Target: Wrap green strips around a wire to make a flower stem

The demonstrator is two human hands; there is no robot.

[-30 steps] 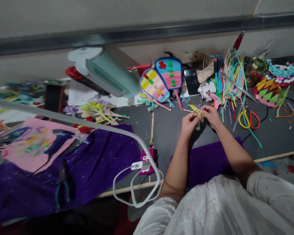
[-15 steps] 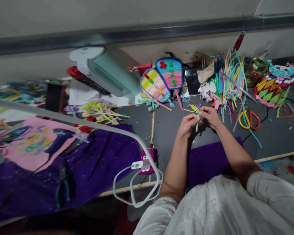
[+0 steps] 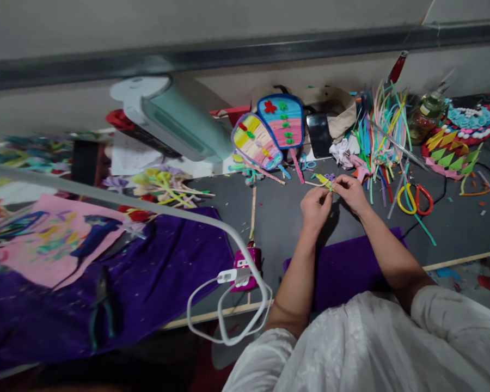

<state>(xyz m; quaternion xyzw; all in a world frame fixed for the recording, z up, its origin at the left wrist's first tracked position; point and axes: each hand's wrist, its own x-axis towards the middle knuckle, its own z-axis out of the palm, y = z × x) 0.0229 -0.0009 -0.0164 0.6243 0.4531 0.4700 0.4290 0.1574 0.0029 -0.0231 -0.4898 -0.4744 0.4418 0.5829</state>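
My left hand (image 3: pixel 316 207) and my right hand (image 3: pixel 351 191) meet over the dark table, fingertips pinched close together. Between them is a light green pipe cleaner (image 3: pixel 330 186), mostly covered by the fingers now. Just beyond the fingertips lies a yellow piece (image 3: pixel 322 180), with small purple loops (image 3: pixel 330 176) beside it. A pink glue gun (image 3: pixel 360 165) rests past my right hand. Below my wrists, a purple cloth (image 3: pixel 349 267) is spread at the table's front edge.
Scissors with yellow and red handles (image 3: pixel 423 199) lie right of my hands, before a bundle of pipe cleaners (image 3: pixel 386 130). Two fan-shaped crafts (image 3: pixel 283 122) and a phone (image 3: pixel 318 135) stand behind. Leftward are a white cable (image 3: pixel 245 247), a magenta power block (image 3: pixel 245 267) and pliers (image 3: pixel 102 310).
My left hand has turned and its fingers have moved up toward the right fingertips. The green pipe cleaner's lower end, which hung below the fingers, is now hidden.
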